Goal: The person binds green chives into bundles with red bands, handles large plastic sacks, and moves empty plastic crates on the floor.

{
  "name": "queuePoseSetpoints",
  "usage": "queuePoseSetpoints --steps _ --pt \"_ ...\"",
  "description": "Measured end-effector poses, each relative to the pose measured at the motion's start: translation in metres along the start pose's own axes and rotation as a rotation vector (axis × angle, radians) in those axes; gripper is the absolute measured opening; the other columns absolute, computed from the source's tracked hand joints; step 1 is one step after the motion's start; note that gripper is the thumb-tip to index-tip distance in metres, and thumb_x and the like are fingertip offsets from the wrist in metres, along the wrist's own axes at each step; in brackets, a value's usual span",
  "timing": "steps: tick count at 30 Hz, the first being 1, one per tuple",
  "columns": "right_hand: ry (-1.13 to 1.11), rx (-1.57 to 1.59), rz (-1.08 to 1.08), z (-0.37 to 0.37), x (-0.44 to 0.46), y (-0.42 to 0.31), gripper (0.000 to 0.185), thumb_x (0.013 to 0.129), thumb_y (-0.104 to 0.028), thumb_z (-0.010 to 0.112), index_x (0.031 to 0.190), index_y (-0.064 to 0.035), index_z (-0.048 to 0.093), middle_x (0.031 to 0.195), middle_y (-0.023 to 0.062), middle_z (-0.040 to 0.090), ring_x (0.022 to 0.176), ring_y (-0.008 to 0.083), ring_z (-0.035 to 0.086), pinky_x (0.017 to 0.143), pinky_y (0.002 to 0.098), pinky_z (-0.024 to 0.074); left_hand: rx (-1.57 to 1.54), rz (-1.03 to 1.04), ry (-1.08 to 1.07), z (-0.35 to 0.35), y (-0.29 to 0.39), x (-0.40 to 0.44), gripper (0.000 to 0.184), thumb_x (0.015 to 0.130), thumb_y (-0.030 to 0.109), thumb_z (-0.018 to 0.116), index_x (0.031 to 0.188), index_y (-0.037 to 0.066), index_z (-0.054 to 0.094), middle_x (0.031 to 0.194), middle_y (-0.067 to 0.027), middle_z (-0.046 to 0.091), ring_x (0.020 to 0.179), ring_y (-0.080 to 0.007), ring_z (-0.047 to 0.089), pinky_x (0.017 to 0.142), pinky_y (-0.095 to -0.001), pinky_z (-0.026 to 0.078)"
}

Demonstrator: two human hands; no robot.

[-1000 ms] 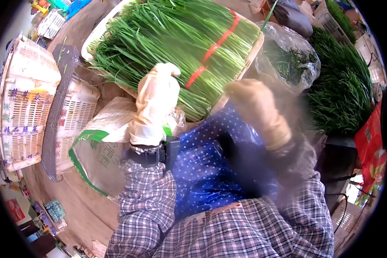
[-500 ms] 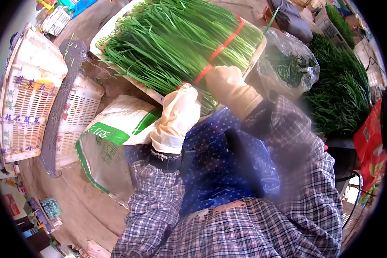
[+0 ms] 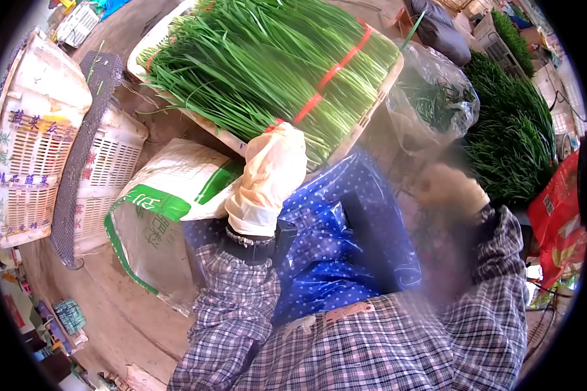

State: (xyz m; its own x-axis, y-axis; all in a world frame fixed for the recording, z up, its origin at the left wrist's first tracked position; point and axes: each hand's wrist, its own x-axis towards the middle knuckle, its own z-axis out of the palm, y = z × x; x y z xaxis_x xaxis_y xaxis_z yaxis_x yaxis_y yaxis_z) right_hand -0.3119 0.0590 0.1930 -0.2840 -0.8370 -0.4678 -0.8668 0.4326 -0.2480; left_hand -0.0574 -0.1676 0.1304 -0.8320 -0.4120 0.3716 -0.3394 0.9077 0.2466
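Note:
Long green garlic chives [image 3: 261, 72] lie in bundles bound with red bands [image 3: 336, 68], filling a pale plastic crate [image 3: 365, 124]. At the crate's near edge, my left hand [image 3: 272, 171], in a cream glove, is closed on the nearest bundle of garlic chives by its red band. The fingertips are partly hidden among the stalks. My right hand [image 3: 453, 192], gloved alike, is off to the right, away from the crate and beside a big heap of dark green leaves [image 3: 512, 137]. Motion blur smears its fingers, so I cannot see whether it holds anything.
A clear plastic bag [image 3: 437, 98] with leaves in it stands right of the crate. Left are a white-and-green sack [image 3: 156, 202] and upright white baskets [image 3: 39, 143]. A blue dotted apron [image 3: 326, 241] covers my lap. A red bag [image 3: 557, 215] hangs at far right.
My right hand has left the red band on the chives and swung right and towards me, beside the heap of leaves. My left hand stays at the crate's near edge.

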Motion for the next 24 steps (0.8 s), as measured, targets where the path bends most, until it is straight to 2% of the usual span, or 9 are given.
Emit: queuePoseSetpoints --steps 3,4,6,10,13,16,18,21,24 --pt "0.044 -0.501 0.319 0.028 -0.03 0.034 0.021 0.074 -0.018 0.065 0.091 -0.0067 0.07 0.085 0.0137 0.067 0.078 0.0315 0.066 0.07 0.0369 0.0532 0.081 -0.052 -0.099 -0.005 0.009 0.004 0.005 0.074 0.009 0.057 0.072 0.006 0.059 0.068 -0.0104 0.059 0.065 -0.0276 0.06 0.061 -0.033 0.049" --pt "0.07 -0.587 0.207 0.029 -0.029 0.037 0.019 0.076 -0.018 0.065 0.091 -0.0079 0.07 0.084 0.0127 0.067 0.078 0.0309 0.066 0.07 0.0371 0.0533 0.092 -0.058 -0.097 -0.003 0.009 0.005 0.005 0.074 0.009 0.057 0.072 0.005 0.059 0.068 -0.0107 0.058 0.065 -0.0279 0.06 0.061 -0.0333 0.049" --pt "0.287 0.093 -0.152 0.023 -0.001 0.019 0.011 0.081 -0.015 0.062 0.088 -0.0102 0.069 0.087 0.0109 0.068 0.08 0.0285 0.066 0.07 0.0387 0.0536 0.111 -0.06 -0.111 0.001 0.007 0.005 0.005 0.074 0.009 0.056 0.072 0.005 0.059 0.067 -0.0112 0.058 0.065 -0.0285 0.06 0.061 -0.0339 0.049" --pt "0.71 0.111 -0.448 0.013 0.057 -0.091 0.01 0.084 -0.019 0.059 0.085 -0.0118 0.066 0.08 0.0104 0.065 0.075 0.0303 0.064 0.067 0.0427 0.0522 -0.185 -0.191 -0.006 -0.011 0.017 0.005 0.006 0.071 0.011 0.058 0.073 0.005 0.059 0.069 -0.012 0.058 0.069 -0.0272 0.06 0.063 -0.0351 0.049" --pt "0.711 -0.065 -0.42 0.028 0.117 -0.121 0.01 0.082 -0.018 0.058 0.081 -0.0098 0.064 0.076 0.0091 0.064 0.071 0.029 0.064 0.061 0.0411 0.0508 -0.187 -0.251 -0.071 -0.023 0.019 0.004 0.007 0.07 0.011 0.059 0.073 0.005 0.059 0.07 -0.0105 0.058 0.07 -0.027 0.06 0.064 -0.0358 0.048" --pt "0.786 -0.228 -0.406 0.033 0.139 -0.131 0.008 0.078 -0.014 0.058 0.077 -0.0082 0.064 0.073 0.0095 0.063 0.067 0.0281 0.064 0.057 0.0405 0.0496 0.002 0.052 0.023 -0.015 0.007 -0.001 0.008 0.075 0.002 0.056 0.069 0.005 0.053 0.06 -0.0116 0.051 0.061 -0.0312 0.057 0.054 -0.0366 0.045" --pt "0.802 -0.341 -0.37 0.037 0.136 -0.135 0.007 0.076 -0.013 0.059 0.076 -0.0073 0.064 0.07 0.0098 0.063 0.063 0.0278 0.063 0.054 0.0403 0.0486 -0.333 -0.018 0.002 -0.013 0.006 -0.006 0.004 0.075 0.003 0.056 0.072 0.006 0.054 0.064 -0.0103 0.053 0.064 -0.0292 0.057 0.057 -0.0362 0.046" --pt "0.686 -0.302 -0.311 0.028 0.131 -0.144 0.008 0.075 -0.011 0.06 0.071 -0.0083 0.065 0.066 0.0119 0.064 0.063 0.0278 0.066 0.056 0.0408 0.0513 -0.352 -0.085 -0.022 -0.023 0.011 -0.008 0.008 0.077 0.003 0.059 0.084 0.005 0.058 0.074 -0.0077 0.057 0.074 -0.0263 0.058 0.065 -0.0342 0.047" --pt "0.563 -0.231 -0.283 0.022 0.14 -0.145 0.012 0.075 -0.015 0.06 0.069 -0.0067 0.066 0.069 0.0149 0.066 0.068 0.03 0.067 0.062 0.0403 0.0534 -0.324 -0.053 0.13 -0.033 0.023 -0.003 0.01 0.075 0.003 0.056 0.066 0.006 0.053 0.061 -0.0116 0.05 0.057 -0.0301 0.055 0.052 -0.0353 0.045"
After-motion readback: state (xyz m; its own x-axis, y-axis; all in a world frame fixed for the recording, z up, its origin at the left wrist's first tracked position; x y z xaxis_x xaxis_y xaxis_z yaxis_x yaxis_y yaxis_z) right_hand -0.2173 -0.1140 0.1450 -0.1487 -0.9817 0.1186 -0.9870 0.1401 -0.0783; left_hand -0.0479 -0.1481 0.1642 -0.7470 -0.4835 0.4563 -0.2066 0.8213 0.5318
